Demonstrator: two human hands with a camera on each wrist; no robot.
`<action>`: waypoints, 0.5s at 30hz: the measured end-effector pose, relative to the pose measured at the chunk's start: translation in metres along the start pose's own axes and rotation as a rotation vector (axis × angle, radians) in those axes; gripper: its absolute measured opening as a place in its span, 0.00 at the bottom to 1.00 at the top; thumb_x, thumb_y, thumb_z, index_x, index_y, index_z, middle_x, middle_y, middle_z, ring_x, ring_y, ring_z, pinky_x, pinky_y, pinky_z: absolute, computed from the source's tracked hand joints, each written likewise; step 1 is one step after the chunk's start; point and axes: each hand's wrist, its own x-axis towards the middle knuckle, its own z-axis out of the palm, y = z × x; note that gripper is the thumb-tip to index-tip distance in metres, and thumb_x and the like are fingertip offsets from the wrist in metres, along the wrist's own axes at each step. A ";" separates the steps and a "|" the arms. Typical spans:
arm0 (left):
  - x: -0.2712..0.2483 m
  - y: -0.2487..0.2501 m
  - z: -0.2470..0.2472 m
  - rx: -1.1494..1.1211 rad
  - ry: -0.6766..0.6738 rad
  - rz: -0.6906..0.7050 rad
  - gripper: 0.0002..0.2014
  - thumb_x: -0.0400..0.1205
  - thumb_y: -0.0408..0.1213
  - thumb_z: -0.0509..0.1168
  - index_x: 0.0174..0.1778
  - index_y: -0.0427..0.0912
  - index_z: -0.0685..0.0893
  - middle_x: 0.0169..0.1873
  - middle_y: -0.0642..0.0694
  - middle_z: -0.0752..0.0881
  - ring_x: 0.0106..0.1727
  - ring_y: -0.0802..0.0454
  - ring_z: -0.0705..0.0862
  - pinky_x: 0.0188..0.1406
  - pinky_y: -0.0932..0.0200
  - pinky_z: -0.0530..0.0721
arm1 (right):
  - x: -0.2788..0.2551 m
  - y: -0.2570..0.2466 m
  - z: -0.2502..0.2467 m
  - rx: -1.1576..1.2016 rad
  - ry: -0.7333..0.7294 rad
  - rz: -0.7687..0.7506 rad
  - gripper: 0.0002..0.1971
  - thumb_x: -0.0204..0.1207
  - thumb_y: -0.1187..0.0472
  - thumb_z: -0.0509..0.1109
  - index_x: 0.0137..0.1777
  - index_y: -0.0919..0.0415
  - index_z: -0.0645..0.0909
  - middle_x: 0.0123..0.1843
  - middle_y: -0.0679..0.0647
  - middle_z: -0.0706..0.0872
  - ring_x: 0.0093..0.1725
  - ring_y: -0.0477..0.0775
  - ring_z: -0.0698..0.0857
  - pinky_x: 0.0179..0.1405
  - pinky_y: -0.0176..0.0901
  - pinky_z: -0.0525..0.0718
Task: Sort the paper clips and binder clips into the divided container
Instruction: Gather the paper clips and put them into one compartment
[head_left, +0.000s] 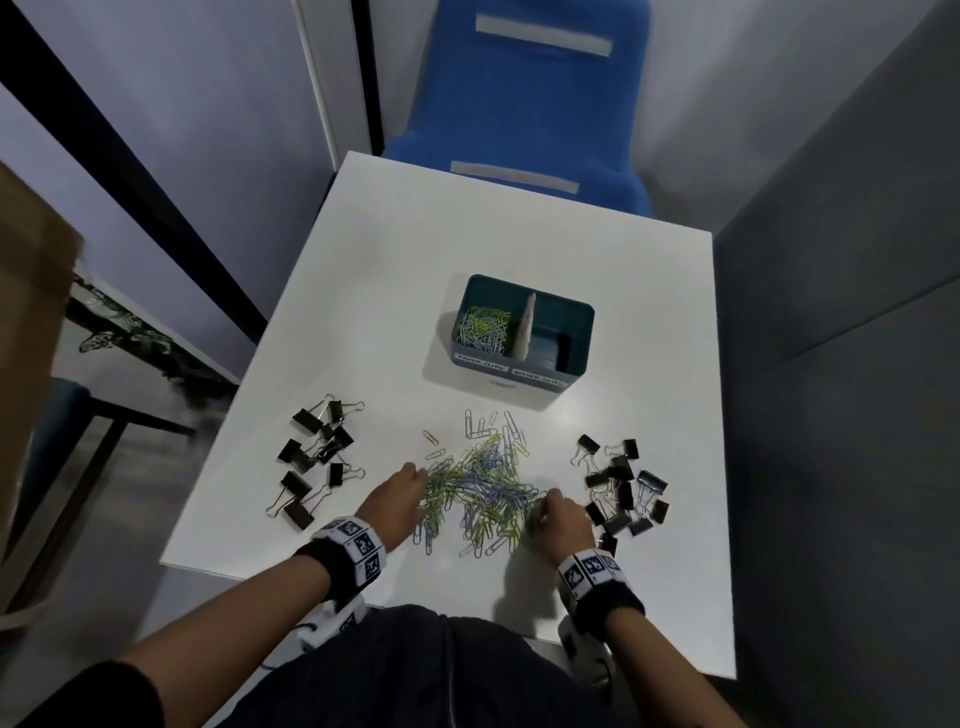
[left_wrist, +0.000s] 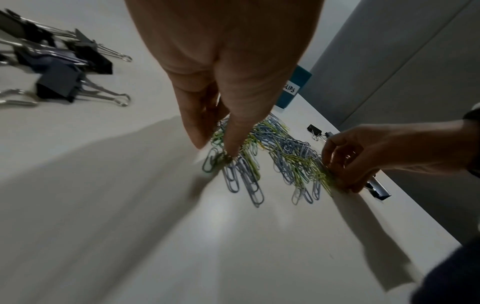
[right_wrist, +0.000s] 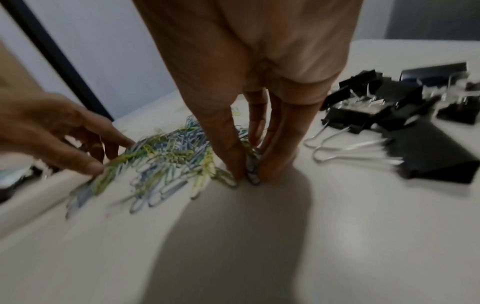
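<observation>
Head view: green, blue, silver paper clips (head_left: 480, 486) heaped near tabletop (head_left: 415, 270) front edge; left hand (head_left: 396, 503) and right hand (head_left: 558, 519) both pinching clips.

White table (head_left: 395, 270) bears container (head_left: 571, 358), paper clips (head_left: 483, 483) (heaped), binder clips (head_left: 311, 462)

Black binder clips (head_left: 621, 488), teal container (head_left: 574, 332)
</observation>
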 end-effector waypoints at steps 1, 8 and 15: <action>0.003 0.004 0.000 0.008 -0.003 0.013 0.24 0.81 0.33 0.66 0.73 0.35 0.69 0.63 0.38 0.74 0.58 0.40 0.80 0.54 0.51 0.78 | 0.002 -0.006 0.002 0.050 0.018 -0.011 0.14 0.75 0.59 0.70 0.57 0.62 0.75 0.53 0.60 0.85 0.51 0.61 0.85 0.46 0.46 0.83; 0.004 -0.004 -0.012 -0.103 0.011 0.047 0.23 0.81 0.41 0.68 0.71 0.41 0.73 0.61 0.43 0.80 0.60 0.44 0.80 0.55 0.54 0.77 | -0.008 -0.029 -0.010 0.248 0.064 -0.153 0.15 0.72 0.62 0.75 0.58 0.59 0.78 0.49 0.57 0.87 0.45 0.53 0.84 0.38 0.36 0.76; -0.022 -0.024 -0.010 0.318 -0.257 -0.013 0.26 0.73 0.68 0.65 0.47 0.46 0.76 0.45 0.48 0.84 0.42 0.48 0.82 0.37 0.56 0.74 | -0.022 0.004 0.007 -0.023 -0.011 -0.075 0.61 0.49 0.41 0.86 0.77 0.50 0.51 0.63 0.56 0.66 0.56 0.58 0.76 0.47 0.52 0.87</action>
